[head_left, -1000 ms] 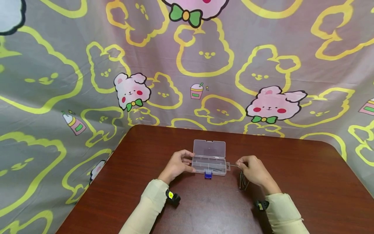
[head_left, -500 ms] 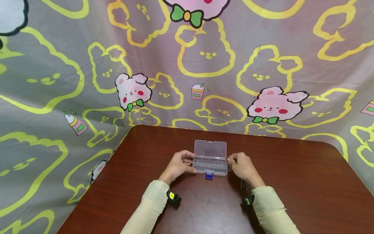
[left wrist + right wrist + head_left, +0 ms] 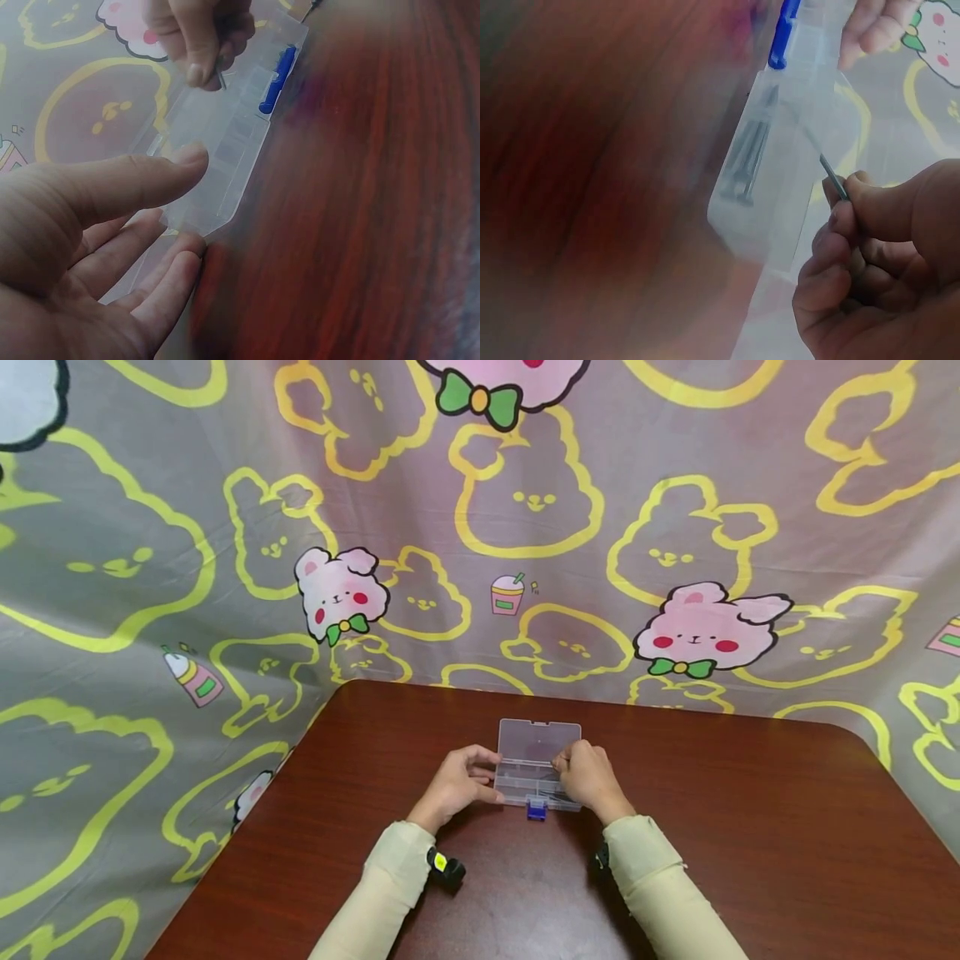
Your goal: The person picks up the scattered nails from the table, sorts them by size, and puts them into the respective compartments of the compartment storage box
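A clear plastic compartment box (image 3: pixel 512 792) lies on the table with its lid (image 3: pixel 534 740) raised at the back and a blue latch (image 3: pixel 536 810) hanging at its front. At its left end my left hand (image 3: pixel 454 783) holds it, thumb near the front corner and fingers toward the back. My right hand (image 3: pixel 591 775) is over the box's right half and pinches a thin grey metal nail (image 3: pixel 834 177) between thumb and index finger, its free end pointing into the box. Several similar nails (image 3: pixel 750 161) lie side by side in the front right compartment.
Under the box is a dark reddish-brown wooden table (image 3: pixel 750 793). A patterned cloth (image 3: pixel 555 527) hangs behind its far edge and along the left side. Both forearms reach in from the near side, with a small black camera (image 3: pixel 447 868) on the left wrist.
My right hand has moved left, from beside the box to over it, carrying the nail. The loose nails on the table at right are now hidden by my right arm. My left hand stays put.
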Tool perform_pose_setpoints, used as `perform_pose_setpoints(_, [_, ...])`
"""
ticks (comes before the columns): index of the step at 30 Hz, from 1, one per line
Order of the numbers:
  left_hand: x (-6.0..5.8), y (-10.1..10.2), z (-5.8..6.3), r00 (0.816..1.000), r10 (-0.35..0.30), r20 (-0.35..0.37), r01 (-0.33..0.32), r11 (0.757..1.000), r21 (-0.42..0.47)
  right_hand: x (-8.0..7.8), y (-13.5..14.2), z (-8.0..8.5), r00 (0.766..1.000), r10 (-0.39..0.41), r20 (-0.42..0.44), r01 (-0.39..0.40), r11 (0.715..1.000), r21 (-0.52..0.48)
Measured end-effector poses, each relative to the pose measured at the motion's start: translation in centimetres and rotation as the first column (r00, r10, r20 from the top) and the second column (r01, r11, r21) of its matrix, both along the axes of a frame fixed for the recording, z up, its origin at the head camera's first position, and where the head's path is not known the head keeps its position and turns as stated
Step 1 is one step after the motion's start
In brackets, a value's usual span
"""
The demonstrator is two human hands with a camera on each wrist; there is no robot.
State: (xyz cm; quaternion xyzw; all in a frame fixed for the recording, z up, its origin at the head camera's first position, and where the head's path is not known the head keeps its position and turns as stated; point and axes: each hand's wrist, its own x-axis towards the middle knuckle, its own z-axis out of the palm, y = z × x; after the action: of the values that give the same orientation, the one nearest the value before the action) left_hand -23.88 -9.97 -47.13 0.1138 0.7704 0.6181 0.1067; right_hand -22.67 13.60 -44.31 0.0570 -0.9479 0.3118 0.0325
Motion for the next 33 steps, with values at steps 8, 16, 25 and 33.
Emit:
perform_pose_setpoints(8, [0.3, -0.1, 0.0, 1.0, 0.014, 0.012, -0.014, 1.0, 0.005, 0.0, -0.9, -0.1, 1.0, -0.024, -0.011, 0.024, 1.0, 0.004])
perform_pose_setpoints(16, [0.1, -0.2, 0.0, 1.0, 0.005, -0.007, -0.005, 1.0, 0.018, 0.1, -0.1, -0.1, 0.993, -0.026, -0.119, 0.024, 0.999, -0.02])
perform_pose_setpoints(25, [0.1, -0.1, 0.0, 1.0, 0.01, -0.014, -0.01, 1.0, 0.005, 0.8, 2.3, 1.0, 0.997, -0.044, -0.06, 0.037, 0.994, -0.103])
perform_pose_setpoints(33, [0.2, -0.1, 0.2, 1.0, 0.01, -0.026, -0.01, 1.0, -0.004, 1.9, 4.8, 1.6, 0.999, -0.023, 0.047, 0.028, 0.993, -0.117])
